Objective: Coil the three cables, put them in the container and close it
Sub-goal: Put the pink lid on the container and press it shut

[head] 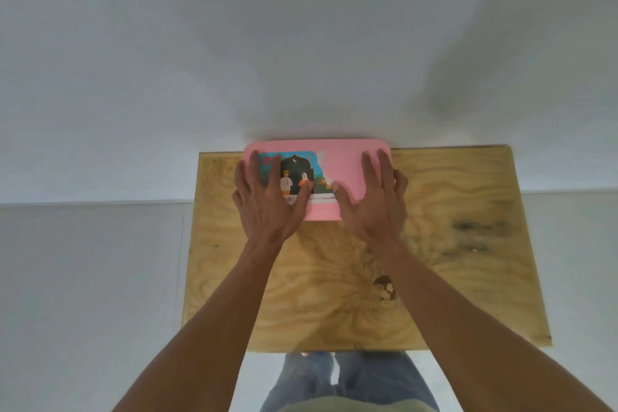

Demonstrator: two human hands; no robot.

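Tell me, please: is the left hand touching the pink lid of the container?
Touching. The head view shows the left hand lying flat on the pink lid, fingers spread over its printed label, with no gap visible.

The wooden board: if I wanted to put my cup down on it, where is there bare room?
Most of the board is bare: the near half up to the knot, and the right side beyond the right hand. The far middle is crowded: the pink container sits there under the left hand and the right.
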